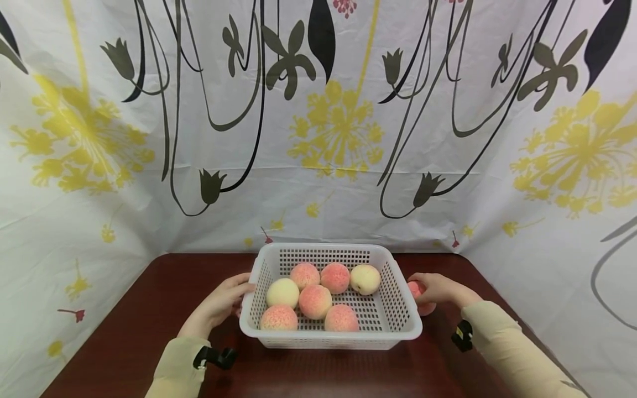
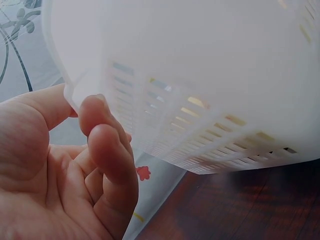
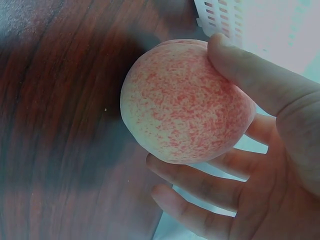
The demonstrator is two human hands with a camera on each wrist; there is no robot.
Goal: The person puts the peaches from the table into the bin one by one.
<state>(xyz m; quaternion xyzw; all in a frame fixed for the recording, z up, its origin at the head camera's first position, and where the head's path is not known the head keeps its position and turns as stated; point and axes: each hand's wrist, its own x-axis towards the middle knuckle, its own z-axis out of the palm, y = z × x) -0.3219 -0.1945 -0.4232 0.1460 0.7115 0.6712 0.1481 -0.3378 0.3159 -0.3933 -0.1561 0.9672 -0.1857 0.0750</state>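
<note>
A white plastic basket (image 1: 330, 335) with slotted walls stands on the table, holding several peaches, some pink-red like the middle peach (image 1: 315, 302) and some pale cream like the peach (image 1: 365, 279) at its right. At the basket's left side, my left hand (image 1: 219, 305) grips the rim; the left wrist view shows its fingers (image 2: 112, 155) curled beneath the edge. Just outside the right wall, my right hand (image 1: 444, 289) holds a pink-speckled peach (image 3: 185, 105) between thumb and fingers. In the head view the hand partly covers that peach.
The dark reddish-brown wooden table (image 1: 124, 331) extends to both sides and in front of the basket. A white curtain (image 1: 328, 210) with yellow and black plant prints hangs behind the table and along both sides. A small black device (image 1: 463, 335) is strapped at each wrist.
</note>
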